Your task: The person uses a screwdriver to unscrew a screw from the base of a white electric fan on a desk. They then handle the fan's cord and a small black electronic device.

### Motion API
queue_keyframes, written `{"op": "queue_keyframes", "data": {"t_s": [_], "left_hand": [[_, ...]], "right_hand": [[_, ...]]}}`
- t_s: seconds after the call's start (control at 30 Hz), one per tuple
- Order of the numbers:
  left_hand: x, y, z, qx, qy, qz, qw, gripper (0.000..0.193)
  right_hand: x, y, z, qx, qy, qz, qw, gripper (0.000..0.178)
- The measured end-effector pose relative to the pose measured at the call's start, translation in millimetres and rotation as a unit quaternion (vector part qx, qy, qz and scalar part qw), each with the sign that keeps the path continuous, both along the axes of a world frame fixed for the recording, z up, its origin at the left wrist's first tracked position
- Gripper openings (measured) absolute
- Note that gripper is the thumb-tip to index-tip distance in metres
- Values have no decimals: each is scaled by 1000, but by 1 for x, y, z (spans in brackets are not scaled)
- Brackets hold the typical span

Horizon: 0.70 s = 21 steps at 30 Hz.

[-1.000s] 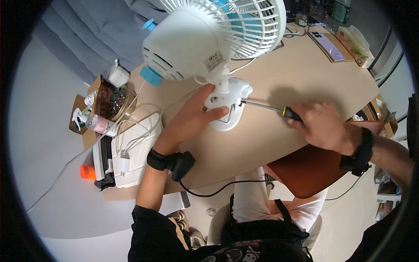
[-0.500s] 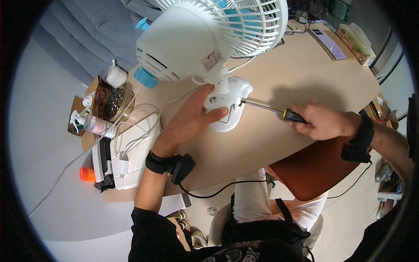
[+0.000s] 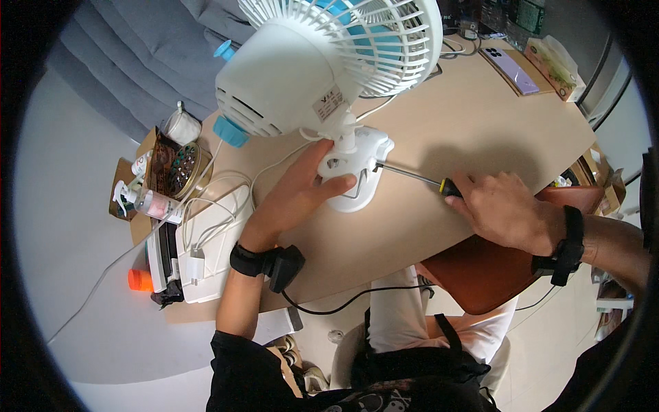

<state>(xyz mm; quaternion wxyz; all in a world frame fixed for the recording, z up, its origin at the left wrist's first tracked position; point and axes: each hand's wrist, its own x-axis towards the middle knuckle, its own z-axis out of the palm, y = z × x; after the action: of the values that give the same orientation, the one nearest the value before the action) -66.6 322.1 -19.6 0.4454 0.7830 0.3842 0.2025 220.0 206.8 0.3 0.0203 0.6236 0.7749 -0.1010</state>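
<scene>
Near edge of the table (image 3: 412, 226) slants from lower left up to the right, bowed by the lens. Brown seat (image 3: 473, 275) sits just below it, on the right, under the right forearm.

Right hand (image 3: 506, 211): fingers wrapped around the handle of the screwdriver (image 3: 410, 173), grip closed. Screwdriver is over the tabletop, right of the fan. Long axis runs handle at lower right, tip at upper left; tip points into the right side of the fan base (image 3: 358, 175). Depth of contact: can't tell.

Room right of the base: tabletop from the shaft to the near edge, and up to the far right corner.

Left hand (image 3: 296, 196): grasping the fan base from the left, thumb on top, other fingers partly hidden. Base rests mid-table, long axis near to far, far end leaning slightly right.

Left margin is tighter: white flat box (image 3: 218, 264), cable loops (image 3: 199, 226) on it, pump bottle (image 3: 158, 204) beside.

Fan head (image 3: 271, 79) overhangs the base; housing's back toward the wearer, grille (image 3: 391, 55) facing away, up and right.

Far right: phone (image 3: 511, 72), tissue pack (image 3: 555, 69) just beside.
</scene>
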Motion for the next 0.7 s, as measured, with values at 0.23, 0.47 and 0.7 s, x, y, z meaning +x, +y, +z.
{"op": "queue_keyframes", "data": {"t_s": [0.23,0.47,0.7], "left_hand": [[5,-1,5,56,90,6,994,81],[7,-5,15,3,30,-16,999,82],[8,-8,20,-15,4,-29,999,79]], "right_hand": [[36,24,-2,-44,135,104,984,37],[27,23,8,-363,372,-95,849,41],[21,16,-6,-72,82,69,992,37]]}}
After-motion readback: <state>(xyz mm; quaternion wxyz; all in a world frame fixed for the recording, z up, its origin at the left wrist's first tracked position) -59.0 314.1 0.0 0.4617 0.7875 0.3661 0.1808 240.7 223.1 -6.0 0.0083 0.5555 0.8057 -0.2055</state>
